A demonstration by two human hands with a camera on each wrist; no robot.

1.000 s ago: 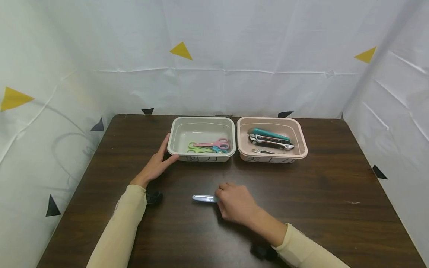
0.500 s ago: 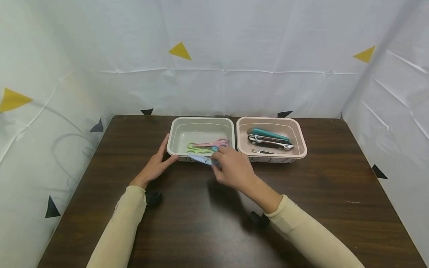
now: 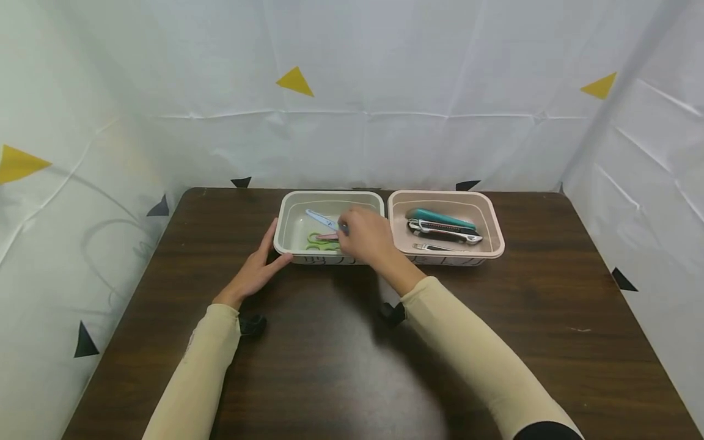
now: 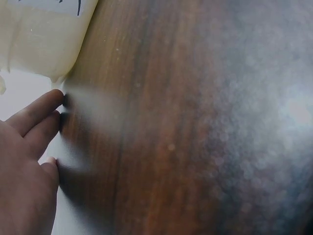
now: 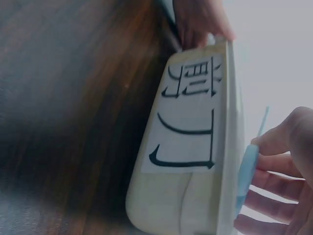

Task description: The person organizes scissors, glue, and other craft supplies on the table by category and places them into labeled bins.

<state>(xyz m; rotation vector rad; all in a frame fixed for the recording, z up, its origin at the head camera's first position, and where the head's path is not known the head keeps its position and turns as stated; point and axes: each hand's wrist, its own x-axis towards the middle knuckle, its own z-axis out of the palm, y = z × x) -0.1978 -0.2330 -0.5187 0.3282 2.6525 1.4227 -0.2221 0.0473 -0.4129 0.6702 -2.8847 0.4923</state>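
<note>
Light blue scissors are pinched in my right hand, which is over the right part of the pale grey bin. Their blade points left, above the bin's floor. The right wrist view shows thumb and fingers on the scissors' blue handle, beside the bin's rim. Beneath lie green scissors and part of pink scissors; my hand hides the rest. My left hand rests at the bin's left front corner, fingers extended along its side and thumb at the front rim.
A pink bin stands right beside the grey one, holding several cutters, among them a teal one. A label with dark characters is on the grey bin's front. The dark wooden table ends at white sheeting.
My right hand has carried the light blue scissors from the middle of the table, up past the bin's front rim and over its inside. My left hand has stayed at the bin's corner.
</note>
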